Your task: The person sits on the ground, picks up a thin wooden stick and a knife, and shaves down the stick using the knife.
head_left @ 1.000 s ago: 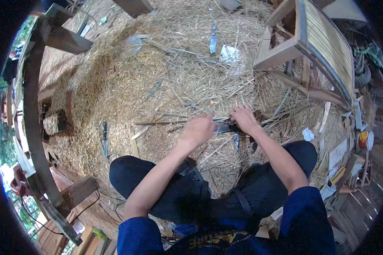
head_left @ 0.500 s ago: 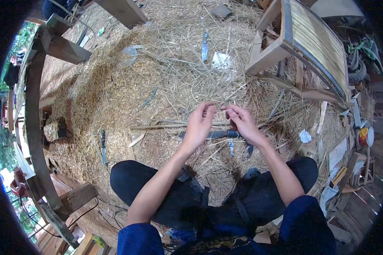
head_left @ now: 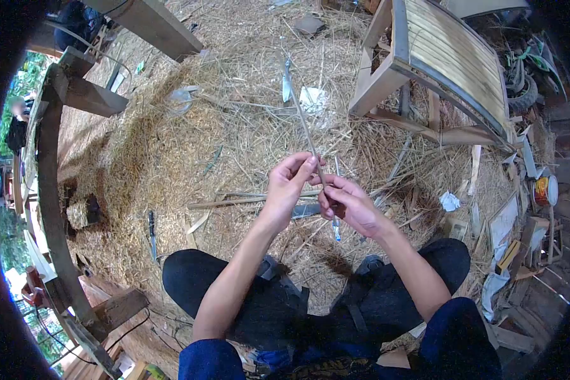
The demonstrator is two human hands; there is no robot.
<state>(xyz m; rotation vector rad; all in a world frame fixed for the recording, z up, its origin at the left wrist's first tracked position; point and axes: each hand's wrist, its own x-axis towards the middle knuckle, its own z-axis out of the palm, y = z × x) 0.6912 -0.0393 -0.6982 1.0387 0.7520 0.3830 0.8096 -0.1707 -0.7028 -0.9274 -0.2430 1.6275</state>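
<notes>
Person holds a thin strip (head_left: 303, 121) in both hands, slanting forward over the straw floor (head_left: 177, 152). Left hand (head_left: 283, 193) pinches it between thumb and fingers; right hand (head_left: 356, 208) grips it lower, closer to the body. More strips (head_left: 225, 203) lie beyond the knees (head_left: 193, 269), left of the grip.

I wear a dark blue top (head_left: 386, 375) with short sleeves; the left sleeve (head_left: 212, 360) and the right sleeve (head_left: 465, 335) each end near the elbow in a plain edge. Low on its front sits a dull yellowish print (head_left: 335, 368), too dim to read. My forearms (head_left: 234, 282), left hand (head_left: 286, 193) and right hand (head_left: 354, 208) are bare. My trousers (head_left: 190, 278) are close to black, smooth and rounded over the knees, with a narrow dark strap (head_left: 358, 316) on my right leg.
</notes>
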